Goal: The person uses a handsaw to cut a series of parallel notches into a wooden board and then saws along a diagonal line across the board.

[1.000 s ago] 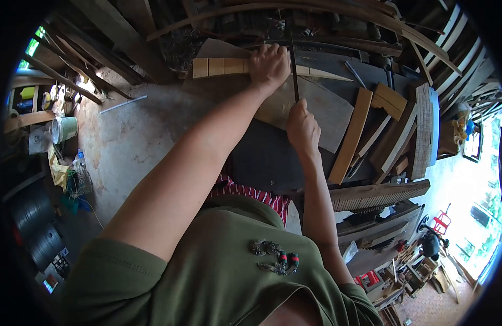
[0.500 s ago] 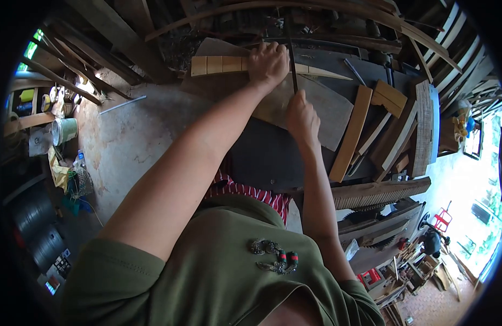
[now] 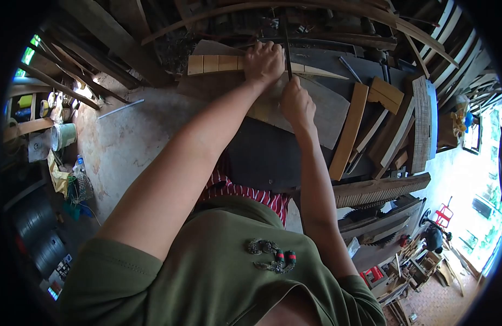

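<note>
A tapered strip of light wood [image 3: 210, 64] with lines across it lies over a flat board [image 3: 327, 106] on the dark workbench [image 3: 256, 155]. My left hand [image 3: 263, 65] is closed over the middle of the strip, fingers curled at its far edge, pressing it down. My right hand [image 3: 298, 103] is wrapped round the near end of a hand saw [image 3: 287, 51], its handle hidden in the fist. Seen nearly edge-on, the narrow dark blade crosses the strip just right of my left hand and points away from me.
Right of the board lie a straight wooden piece [image 3: 349, 133], a notched block [image 3: 385, 95] and several other offcuts. A thin metal rod [image 3: 350, 69] rests behind them. Long curved timbers [image 3: 338, 6] run across the back. A toothed circular blade [image 3: 384, 239] shows at lower right.
My right hand has moved away from me along with the saw, coming closer to the strip. My left hand keeps its hold on the strip. The whole view has shifted slightly.
</note>
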`<state>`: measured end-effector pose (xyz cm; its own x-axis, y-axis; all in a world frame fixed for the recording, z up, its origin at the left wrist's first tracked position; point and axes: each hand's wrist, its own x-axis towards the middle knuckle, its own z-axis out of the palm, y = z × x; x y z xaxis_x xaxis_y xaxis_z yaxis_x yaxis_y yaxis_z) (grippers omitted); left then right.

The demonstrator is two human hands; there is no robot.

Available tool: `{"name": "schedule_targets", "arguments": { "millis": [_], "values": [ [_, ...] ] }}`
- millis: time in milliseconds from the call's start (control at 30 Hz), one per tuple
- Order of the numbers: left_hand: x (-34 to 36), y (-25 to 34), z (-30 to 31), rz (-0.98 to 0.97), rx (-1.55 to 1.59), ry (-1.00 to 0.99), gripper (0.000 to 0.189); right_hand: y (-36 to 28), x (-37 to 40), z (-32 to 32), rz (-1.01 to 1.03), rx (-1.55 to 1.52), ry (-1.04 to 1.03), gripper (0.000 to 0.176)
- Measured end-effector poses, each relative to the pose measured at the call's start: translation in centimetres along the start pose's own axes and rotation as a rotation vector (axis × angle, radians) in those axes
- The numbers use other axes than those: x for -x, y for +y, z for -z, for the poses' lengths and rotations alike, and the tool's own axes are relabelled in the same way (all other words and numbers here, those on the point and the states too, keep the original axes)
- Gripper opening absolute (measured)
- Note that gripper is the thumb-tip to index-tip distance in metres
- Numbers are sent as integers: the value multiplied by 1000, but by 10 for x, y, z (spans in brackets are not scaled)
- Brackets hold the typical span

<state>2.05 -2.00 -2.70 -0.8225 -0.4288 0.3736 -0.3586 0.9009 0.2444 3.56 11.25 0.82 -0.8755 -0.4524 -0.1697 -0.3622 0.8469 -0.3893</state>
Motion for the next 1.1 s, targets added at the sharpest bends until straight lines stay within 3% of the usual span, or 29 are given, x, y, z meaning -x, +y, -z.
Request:
{"name": "schedule_targets", "arguments": {
  "millis": [67,333,467,700,1000,1100],
  "values": [
    [2,0,1,6,-4,0,23,-1,-5,-3,39,-11,48,16],
    [-1,0,2,-5,7,12,24,-1,46,14,-47,3,-96,14],
    [-1,1,-1,14,-2,11,24,-4,-3,5,2,-23,-28,16],
    [-1,0,1,37,13,-13,23,1,50,14,-76,-5,-130,16],
    [-2,3,2,32,12,-37,24,2,3,-2,41,-49,87,15],
    [-3,1,1,47,18,-33,23,-2,41,11,-51,-52,-35,13]
  ]
}}
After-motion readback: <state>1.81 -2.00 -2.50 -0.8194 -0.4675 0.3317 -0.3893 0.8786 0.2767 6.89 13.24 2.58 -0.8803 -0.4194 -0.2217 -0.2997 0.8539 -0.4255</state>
